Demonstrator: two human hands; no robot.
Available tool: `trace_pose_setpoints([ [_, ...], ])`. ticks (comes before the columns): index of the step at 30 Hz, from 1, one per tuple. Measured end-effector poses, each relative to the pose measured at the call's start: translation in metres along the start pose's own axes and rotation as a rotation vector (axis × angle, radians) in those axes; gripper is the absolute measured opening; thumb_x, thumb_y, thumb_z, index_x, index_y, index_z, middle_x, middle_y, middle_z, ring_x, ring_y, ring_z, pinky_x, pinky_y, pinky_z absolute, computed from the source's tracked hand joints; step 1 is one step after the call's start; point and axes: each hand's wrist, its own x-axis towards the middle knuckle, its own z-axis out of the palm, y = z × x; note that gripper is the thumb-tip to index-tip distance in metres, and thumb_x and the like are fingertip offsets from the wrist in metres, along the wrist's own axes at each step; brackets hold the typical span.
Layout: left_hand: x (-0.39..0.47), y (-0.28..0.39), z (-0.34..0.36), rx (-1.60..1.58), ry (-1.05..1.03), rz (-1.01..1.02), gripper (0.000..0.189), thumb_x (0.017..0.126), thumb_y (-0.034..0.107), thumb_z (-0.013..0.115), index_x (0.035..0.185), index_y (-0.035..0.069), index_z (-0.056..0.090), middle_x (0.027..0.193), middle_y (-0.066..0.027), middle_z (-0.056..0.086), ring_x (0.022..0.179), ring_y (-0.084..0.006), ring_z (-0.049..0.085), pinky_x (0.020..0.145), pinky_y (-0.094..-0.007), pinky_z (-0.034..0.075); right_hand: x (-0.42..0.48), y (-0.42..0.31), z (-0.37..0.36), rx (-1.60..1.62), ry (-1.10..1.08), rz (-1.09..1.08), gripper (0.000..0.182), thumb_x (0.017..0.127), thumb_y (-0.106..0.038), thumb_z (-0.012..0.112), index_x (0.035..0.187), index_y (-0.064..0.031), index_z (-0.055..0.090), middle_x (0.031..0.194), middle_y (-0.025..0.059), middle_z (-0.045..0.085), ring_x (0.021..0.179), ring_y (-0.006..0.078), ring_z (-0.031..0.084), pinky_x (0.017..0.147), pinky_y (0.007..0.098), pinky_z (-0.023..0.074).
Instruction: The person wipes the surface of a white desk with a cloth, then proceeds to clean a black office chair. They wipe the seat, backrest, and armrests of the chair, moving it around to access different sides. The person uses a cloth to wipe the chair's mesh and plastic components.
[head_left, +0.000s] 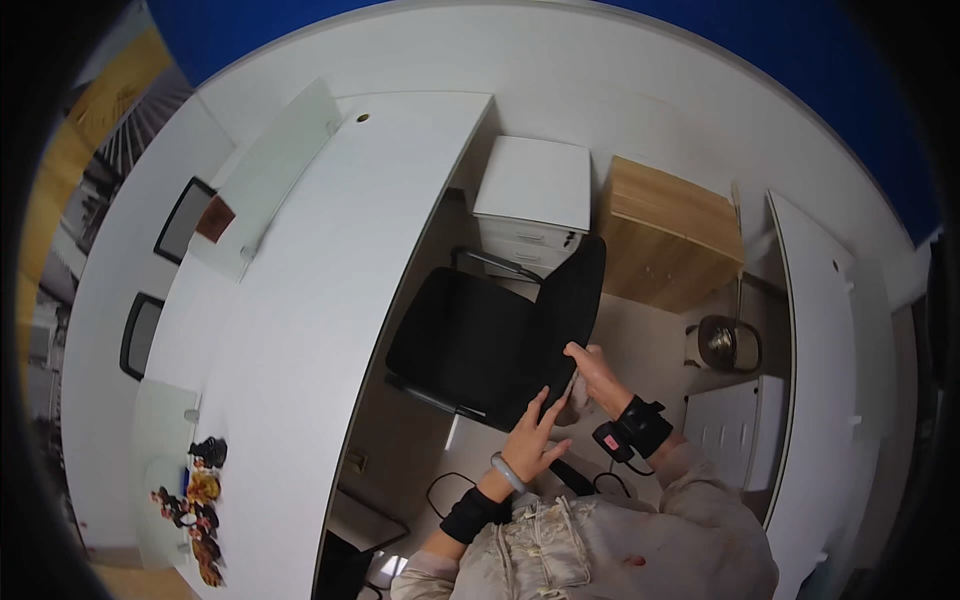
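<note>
A black office chair (465, 330) stands before me, its seat partly under the edge of a white desk (322, 300). My right hand (598, 371) grips the top edge of the chair's backrest (574, 300), thumb on the front and fingers mostly hidden behind. Something pale, perhaps a cloth (576, 394), shows just below that hand; whether it is held is unclear. With fingers spread, my left hand (531, 444) rests its fingertips at the backrest's near end. A pale bangle (508, 472) circles the left wrist, and both wrists wear black straps.
Beyond the chair are a white drawer cabinet (532, 184) with keys and a wood-grain cabinet (671, 232). To the right stand a lidded bin (720, 341), another white drawer unit (724, 427) and a second desk (814, 322). Several figurines (202, 495) line the left desk; cables (442, 480) lie below.
</note>
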Motion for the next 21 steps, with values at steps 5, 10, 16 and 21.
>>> trace_pose_setpoints([
  [5,0.001,-0.004,0.032,0.037,-0.047,-0.092,0.076,0.081,0.022,0.070,0.144,0.003,0.031,0.121,-0.0213,0.055,0.107,-0.0389,0.055,0.090,-0.0407,0.046,-0.031,0.025,-0.031,-0.101,0.027,0.062,0.026,0.078,-0.023,0.066,0.072,0.0018,0.061,0.071,-0.0004,0.057,0.067,0.0097,0.051,0.059,0.0301,0.0396],
  [10,0.004,-0.004,0.072,-0.036,0.006,-0.065,0.071,0.074,-0.002,0.062,0.140,0.005,0.038,0.117,-0.0225,0.058,0.102,-0.0401,0.058,0.085,-0.0432,0.049,-0.043,0.023,-0.088,-0.312,-0.159,-0.032,0.039,0.088,-0.034,0.064,0.069,-0.0001,0.064,0.069,-0.0004,0.059,0.066,0.0091,0.053,0.060,0.0274,0.0408],
  [16,0.037,0.027,0.114,-0.029,0.005,-0.219,0.072,0.068,-0.011,0.055,0.137,0.005,0.043,0.110,-0.0280,0.060,0.094,-0.0446,0.059,0.080,-0.0465,0.049,-0.047,-0.067,-0.173,-0.111,-0.172,-0.528,0.015,0.084,-0.012,0.068,0.094,-0.0021,0.065,0.097,0.0031,0.062,0.088,0.0098,0.055,0.079,0.0262,0.0446],
  [21,0.063,0.050,0.156,0.003,0.086,-0.252,0.069,0.069,-0.008,0.059,0.135,0.005,0.045,0.109,-0.0258,0.061,0.094,-0.0427,0.060,0.080,-0.0439,0.050,-0.005,-0.102,-0.189,-0.376,-0.060,-0.985,0.064,0.076,-0.012,0.072,0.135,-0.0105,0.048,0.136,0.0143,0.049,0.113,0.0293,0.050,0.101,0.0397,0.0392],
])
